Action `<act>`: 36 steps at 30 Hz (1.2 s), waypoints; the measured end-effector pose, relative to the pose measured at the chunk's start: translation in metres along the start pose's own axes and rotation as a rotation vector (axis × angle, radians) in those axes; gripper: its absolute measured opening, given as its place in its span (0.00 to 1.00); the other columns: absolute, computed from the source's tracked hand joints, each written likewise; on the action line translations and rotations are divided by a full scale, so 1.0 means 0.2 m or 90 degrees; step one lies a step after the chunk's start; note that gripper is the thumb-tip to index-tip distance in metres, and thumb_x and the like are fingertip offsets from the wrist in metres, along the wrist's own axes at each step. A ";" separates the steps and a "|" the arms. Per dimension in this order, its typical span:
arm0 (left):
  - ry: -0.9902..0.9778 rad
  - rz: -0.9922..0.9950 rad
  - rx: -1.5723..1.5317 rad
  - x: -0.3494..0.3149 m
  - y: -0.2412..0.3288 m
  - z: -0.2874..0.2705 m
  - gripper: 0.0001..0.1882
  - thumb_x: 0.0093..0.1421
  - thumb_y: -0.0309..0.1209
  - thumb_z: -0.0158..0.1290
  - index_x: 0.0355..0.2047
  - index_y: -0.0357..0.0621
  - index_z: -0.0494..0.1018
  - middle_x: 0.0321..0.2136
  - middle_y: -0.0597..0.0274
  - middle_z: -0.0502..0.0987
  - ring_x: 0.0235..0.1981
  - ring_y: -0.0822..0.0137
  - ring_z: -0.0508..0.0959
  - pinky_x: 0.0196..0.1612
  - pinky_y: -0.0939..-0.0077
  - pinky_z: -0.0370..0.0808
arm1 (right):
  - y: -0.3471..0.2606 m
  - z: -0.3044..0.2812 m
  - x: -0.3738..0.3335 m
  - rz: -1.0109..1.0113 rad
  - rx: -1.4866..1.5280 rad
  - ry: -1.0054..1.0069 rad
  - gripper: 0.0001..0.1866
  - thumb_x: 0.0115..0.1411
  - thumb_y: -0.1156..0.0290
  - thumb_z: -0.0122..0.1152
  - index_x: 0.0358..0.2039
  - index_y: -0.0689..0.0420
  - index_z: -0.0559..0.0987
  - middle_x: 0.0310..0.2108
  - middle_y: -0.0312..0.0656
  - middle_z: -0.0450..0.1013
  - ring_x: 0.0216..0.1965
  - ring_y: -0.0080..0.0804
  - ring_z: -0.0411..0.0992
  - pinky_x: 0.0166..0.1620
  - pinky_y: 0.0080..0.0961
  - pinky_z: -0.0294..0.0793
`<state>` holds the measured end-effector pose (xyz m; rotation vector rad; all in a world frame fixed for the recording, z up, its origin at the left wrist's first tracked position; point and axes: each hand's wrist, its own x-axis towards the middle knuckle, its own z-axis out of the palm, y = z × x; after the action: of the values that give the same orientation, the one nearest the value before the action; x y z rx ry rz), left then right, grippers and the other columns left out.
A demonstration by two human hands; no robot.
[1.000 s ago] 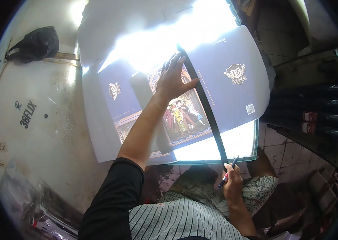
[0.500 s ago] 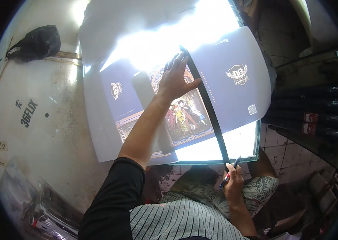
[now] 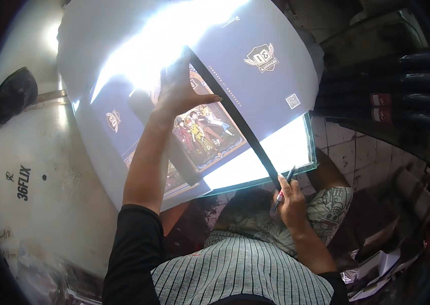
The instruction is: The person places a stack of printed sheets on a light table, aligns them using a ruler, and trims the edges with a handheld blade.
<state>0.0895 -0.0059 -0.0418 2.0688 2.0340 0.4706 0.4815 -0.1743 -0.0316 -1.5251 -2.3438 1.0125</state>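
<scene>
A long black straightedge (image 3: 232, 114) lies slantwise over a large printed sheet (image 3: 271, 86) in dark blue, with a colourful panel of cartoon figures (image 3: 202, 134). Beneath the sheet is a brightly lit glass panel (image 3: 288, 152). My left hand (image 3: 179, 94) lies open on the sheet, thumb stretched to the straightedge; glare washes out its fingertips. At the near end of the straightedge, my right hand (image 3: 293, 206) is closed around a slim pen-like tool (image 3: 278, 201), its dark tip pointing up. These fingers also touch the strip's end, though how firmly is hidden.
On the left stands a pale worktop (image 3: 47, 152) with a black plastic bag (image 3: 14, 96) at its far edge. Several dark blue rolls (image 3: 377, 96) lie on the right. Below the panel's near edge is a tiled floor (image 3: 347, 152). Papers (image 3: 382, 267) lie at the lower right.
The view has shifted, so the sheet, panel and worktop now appear further left. Both hands keep their places along the straightedge, and the pen-like tool stays in my right hand.
</scene>
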 end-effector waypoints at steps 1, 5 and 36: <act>-0.099 -0.052 0.009 0.01 -0.01 0.00 0.72 0.33 0.65 0.71 0.69 0.37 0.50 0.65 0.42 0.58 0.68 0.45 0.53 0.70 0.48 0.46 | 0.01 0.01 0.00 0.003 0.007 0.009 0.27 0.57 0.77 0.63 0.60 0.58 0.74 0.37 0.49 0.70 0.34 0.48 0.75 0.36 0.40 0.78; -0.194 -0.105 0.023 0.01 -0.03 0.01 0.78 0.35 0.76 0.65 0.72 0.36 0.43 0.73 0.38 0.43 0.75 0.44 0.37 0.74 0.44 0.34 | 0.02 0.01 0.00 0.016 0.028 0.023 0.28 0.57 0.77 0.65 0.60 0.59 0.74 0.37 0.50 0.70 0.33 0.50 0.74 0.34 0.41 0.76; -0.309 -0.217 0.097 0.05 0.04 -0.04 0.81 0.34 0.74 0.66 0.73 0.39 0.35 0.75 0.44 0.33 0.76 0.51 0.29 0.74 0.43 0.28 | 0.02 0.00 0.02 0.000 -0.054 0.019 0.28 0.56 0.76 0.65 0.59 0.55 0.76 0.32 0.46 0.68 0.30 0.44 0.72 0.34 0.39 0.75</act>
<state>0.0940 0.0036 -0.0316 1.6397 2.0906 -0.2298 0.4831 -0.1706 -0.0350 -1.5594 -2.3941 0.8952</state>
